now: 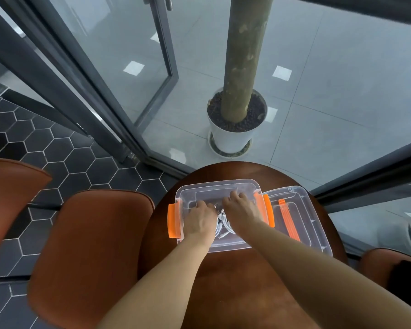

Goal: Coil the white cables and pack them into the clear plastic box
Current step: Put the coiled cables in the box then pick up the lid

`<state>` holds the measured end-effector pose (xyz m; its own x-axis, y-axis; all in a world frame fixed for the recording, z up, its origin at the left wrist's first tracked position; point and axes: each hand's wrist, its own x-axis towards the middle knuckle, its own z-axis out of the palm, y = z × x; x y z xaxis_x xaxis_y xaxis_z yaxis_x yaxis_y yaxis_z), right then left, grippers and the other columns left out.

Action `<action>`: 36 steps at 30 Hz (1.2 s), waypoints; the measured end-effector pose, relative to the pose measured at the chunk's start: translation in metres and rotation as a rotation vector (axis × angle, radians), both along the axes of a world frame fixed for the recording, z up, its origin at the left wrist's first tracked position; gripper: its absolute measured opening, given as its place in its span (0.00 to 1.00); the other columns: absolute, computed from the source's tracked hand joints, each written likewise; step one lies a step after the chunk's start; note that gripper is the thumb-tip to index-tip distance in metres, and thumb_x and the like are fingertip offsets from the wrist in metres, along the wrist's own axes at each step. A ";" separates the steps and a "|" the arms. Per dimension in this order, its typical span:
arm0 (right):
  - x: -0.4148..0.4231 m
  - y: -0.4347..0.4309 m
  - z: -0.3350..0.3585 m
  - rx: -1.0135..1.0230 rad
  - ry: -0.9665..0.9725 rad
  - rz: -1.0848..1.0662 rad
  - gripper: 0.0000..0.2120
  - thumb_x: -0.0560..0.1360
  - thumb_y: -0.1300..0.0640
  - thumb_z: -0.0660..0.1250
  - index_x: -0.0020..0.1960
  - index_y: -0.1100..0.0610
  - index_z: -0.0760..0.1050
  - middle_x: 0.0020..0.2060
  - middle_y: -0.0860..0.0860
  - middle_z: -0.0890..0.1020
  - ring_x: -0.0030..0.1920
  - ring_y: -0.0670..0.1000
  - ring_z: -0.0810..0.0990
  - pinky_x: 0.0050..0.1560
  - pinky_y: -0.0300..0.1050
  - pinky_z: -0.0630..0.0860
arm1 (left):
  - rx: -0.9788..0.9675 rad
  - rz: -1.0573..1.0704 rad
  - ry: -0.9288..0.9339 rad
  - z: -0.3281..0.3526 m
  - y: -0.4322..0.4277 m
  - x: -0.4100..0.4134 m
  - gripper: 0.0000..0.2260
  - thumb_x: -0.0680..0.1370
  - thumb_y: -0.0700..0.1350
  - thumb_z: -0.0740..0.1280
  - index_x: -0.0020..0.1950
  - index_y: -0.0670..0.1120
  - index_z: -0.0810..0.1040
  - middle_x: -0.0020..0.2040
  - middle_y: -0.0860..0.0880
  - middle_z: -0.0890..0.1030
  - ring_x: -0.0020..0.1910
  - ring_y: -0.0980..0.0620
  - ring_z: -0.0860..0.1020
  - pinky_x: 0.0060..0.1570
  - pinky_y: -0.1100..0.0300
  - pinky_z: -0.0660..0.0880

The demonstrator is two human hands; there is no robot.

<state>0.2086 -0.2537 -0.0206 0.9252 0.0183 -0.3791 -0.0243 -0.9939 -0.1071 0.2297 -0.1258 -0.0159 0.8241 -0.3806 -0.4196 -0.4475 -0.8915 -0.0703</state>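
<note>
The clear plastic box [226, 185] with orange side latches stands on the round brown table. Both hands reach down into it. My left hand [201, 220] rests palm down on the left part of the box floor, fingers curled over white cables. My right hand [241, 207] lies to the right of it, fingers spread and pointing to the far side. Between and under the hands lie coiled white cables [224, 223] with loose plug ends showing. What the fingertips hold is hidden by the backs of the hands.
The clear lid [316, 224] with an orange handle lies right of the box, overlapping the table edge [337, 231]. Brown chairs [88, 245] stand to the left and at the right edge. Beyond the table is a glass wall and a white plant pot [233, 138].
</note>
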 end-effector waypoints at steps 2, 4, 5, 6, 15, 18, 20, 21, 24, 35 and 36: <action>0.000 0.001 0.007 0.032 -0.004 -0.027 0.14 0.79 0.61 0.65 0.64 0.58 0.74 0.63 0.58 0.74 0.60 0.59 0.76 0.55 0.51 0.77 | -0.031 -0.018 -0.005 0.003 0.001 -0.002 0.15 0.81 0.42 0.67 0.67 0.41 0.74 0.64 0.37 0.77 0.60 0.41 0.80 0.56 0.53 0.79; -0.001 0.001 0.013 0.065 -0.023 -0.044 0.13 0.79 0.63 0.64 0.63 0.58 0.74 0.60 0.58 0.75 0.59 0.59 0.76 0.55 0.51 0.77 | -0.068 -0.038 -0.006 0.007 0.004 -0.004 0.16 0.80 0.43 0.67 0.68 0.43 0.74 0.64 0.38 0.76 0.61 0.42 0.79 0.57 0.53 0.78; -0.002 0.000 0.017 0.079 -0.031 -0.051 0.12 0.79 0.63 0.63 0.62 0.58 0.75 0.59 0.58 0.76 0.59 0.59 0.76 0.55 0.51 0.76 | -0.089 -0.033 -0.005 0.010 0.006 -0.005 0.16 0.80 0.44 0.67 0.68 0.44 0.74 0.65 0.39 0.76 0.62 0.42 0.78 0.57 0.53 0.78; -0.003 0.000 0.020 0.090 -0.034 -0.054 0.12 0.79 0.63 0.63 0.61 0.58 0.75 0.58 0.58 0.76 0.58 0.59 0.77 0.55 0.51 0.76 | -0.107 -0.020 -0.003 0.013 0.007 -0.005 0.16 0.81 0.45 0.67 0.68 0.45 0.74 0.65 0.40 0.76 0.62 0.43 0.78 0.57 0.53 0.77; -0.031 -0.005 0.053 0.189 -0.103 -0.135 0.12 0.78 0.59 0.64 0.61 0.54 0.75 0.56 0.54 0.78 0.57 0.57 0.76 0.51 0.49 0.76 | -0.205 -0.006 -0.043 0.053 0.009 -0.021 0.21 0.79 0.53 0.68 0.69 0.46 0.72 0.65 0.43 0.75 0.60 0.44 0.78 0.56 0.54 0.79; -0.049 -0.008 0.066 0.193 -0.141 -0.163 0.15 0.78 0.55 0.64 0.65 0.51 0.73 0.56 0.54 0.78 0.59 0.57 0.76 0.51 0.51 0.77 | -0.217 -0.038 -0.099 0.068 0.010 -0.030 0.20 0.80 0.54 0.67 0.68 0.46 0.72 0.62 0.43 0.76 0.59 0.46 0.78 0.55 0.55 0.78; -0.060 -0.013 0.074 0.187 -0.168 -0.178 0.17 0.79 0.54 0.65 0.67 0.49 0.72 0.58 0.53 0.79 0.60 0.57 0.76 0.51 0.51 0.77 | -0.230 -0.058 -0.137 0.078 0.009 -0.037 0.19 0.80 0.54 0.67 0.67 0.47 0.72 0.61 0.44 0.77 0.57 0.47 0.79 0.54 0.56 0.78; -0.066 -0.016 0.078 0.188 -0.176 -0.190 0.18 0.79 0.53 0.65 0.68 0.49 0.71 0.59 0.53 0.79 0.61 0.57 0.76 0.52 0.52 0.77 | -0.239 -0.065 -0.153 0.083 0.009 -0.041 0.19 0.80 0.54 0.67 0.67 0.47 0.73 0.61 0.44 0.78 0.57 0.47 0.79 0.54 0.56 0.78; -0.083 -0.027 0.086 0.171 -0.171 -0.236 0.18 0.78 0.51 0.65 0.68 0.50 0.72 0.61 0.53 0.79 0.61 0.58 0.77 0.55 0.53 0.77 | -0.266 -0.075 -0.187 0.095 0.004 -0.054 0.18 0.80 0.54 0.66 0.67 0.48 0.73 0.61 0.45 0.78 0.59 0.47 0.78 0.57 0.55 0.77; -0.142 -0.082 0.090 0.174 -0.177 -0.449 0.15 0.79 0.52 0.60 0.65 0.51 0.75 0.59 0.51 0.82 0.51 0.53 0.83 0.45 0.46 0.82 | -0.330 -0.110 -0.139 0.110 -0.046 -0.117 0.19 0.80 0.50 0.64 0.69 0.45 0.71 0.63 0.43 0.77 0.59 0.44 0.78 0.55 0.51 0.79; -0.147 -0.087 0.089 0.177 -0.166 -0.473 0.16 0.79 0.52 0.60 0.65 0.51 0.75 0.58 0.51 0.82 0.50 0.54 0.83 0.45 0.46 0.82 | -0.345 -0.111 -0.128 0.109 -0.051 -0.123 0.18 0.80 0.49 0.64 0.68 0.45 0.72 0.62 0.43 0.77 0.58 0.44 0.78 0.53 0.52 0.79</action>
<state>0.0616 -0.3408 0.0687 0.8952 -0.3648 -0.2559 -0.4338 -0.8451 -0.3126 0.1070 -0.1767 0.0930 0.8075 -0.5711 -0.1480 -0.5494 -0.8193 0.1640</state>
